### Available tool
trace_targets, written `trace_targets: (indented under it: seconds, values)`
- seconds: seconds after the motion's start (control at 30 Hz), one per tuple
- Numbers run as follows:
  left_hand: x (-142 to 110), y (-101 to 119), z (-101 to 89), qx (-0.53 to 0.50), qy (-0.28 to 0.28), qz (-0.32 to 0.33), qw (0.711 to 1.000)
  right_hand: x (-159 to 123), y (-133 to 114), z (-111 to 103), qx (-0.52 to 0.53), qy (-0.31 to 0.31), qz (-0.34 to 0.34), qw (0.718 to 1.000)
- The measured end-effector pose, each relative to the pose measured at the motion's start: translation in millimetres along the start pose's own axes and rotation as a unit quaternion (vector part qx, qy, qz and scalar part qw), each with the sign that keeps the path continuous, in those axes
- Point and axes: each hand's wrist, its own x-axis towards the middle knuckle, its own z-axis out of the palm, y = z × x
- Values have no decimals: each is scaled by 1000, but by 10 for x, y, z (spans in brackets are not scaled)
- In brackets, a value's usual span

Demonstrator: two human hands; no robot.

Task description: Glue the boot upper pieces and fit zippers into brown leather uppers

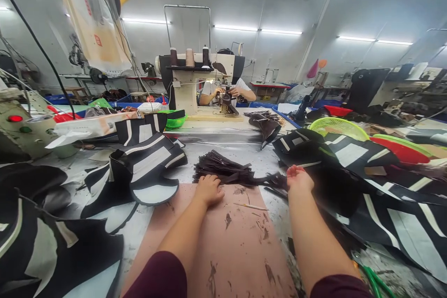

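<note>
A pile of narrow dark brown strips [223, 167] lies at the far edge of a pink board [240, 237]. My left hand [209, 189] rests at the near side of the pile, its fingers bent over the strips and the board's edge. To the right, my right hand [299, 178] is turned partly palm up with curled fingers, beside the loose ends that trail from the pile. Whatever is between those fingers is hidden. A thin pale stick, like a pen [250, 206], lies on the board between my forearms.
Black cut pieces with white strips [150, 163] are heaped at left, and more black pieces [394, 214] at right. Green-handled scissors [375, 279] lie at lower right. Across the table a person's hands [239, 89] work at a sewing machine [188, 88]. A green basket [337, 126] stands at right.
</note>
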Motion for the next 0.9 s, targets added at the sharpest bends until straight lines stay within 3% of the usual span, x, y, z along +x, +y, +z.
trace_targets:
  seconds: [0.07,0.13,0.33,0.43,0.5,0.6,0.73,0.83,0.9]
  values:
    - [-8,16,-11,5,9,1,1000,-84,-56,-107,-76,3,-3,997]
    - [-20,29,-21,9,17,1,1000,-228,-2,-85,-155,-25,-8,988]
    - [-38,33,-59,8,15,4,1000,-790,465,404,-360,-183,-44,914]
    - [-14,16,-55,7,-3,-3,1000,-964,526,598,-406,-243,-54,879]
    - [8,6,-34,5,-16,-15,1000,-968,394,628,-418,-275,-46,865]
    - [31,-1,7,-7,-21,-30,999,-851,-46,481,-412,-313,-19,856]
    - [34,-10,7,-47,1,-44,998,-796,-752,49,-355,-286,-28,889]
    - [26,6,-66,-102,31,-47,993,-1048,-1006,-225,-287,-270,-23,919]
    - [-17,83,-133,-151,44,-35,987,-1340,-950,-324,-286,-312,-51,905]
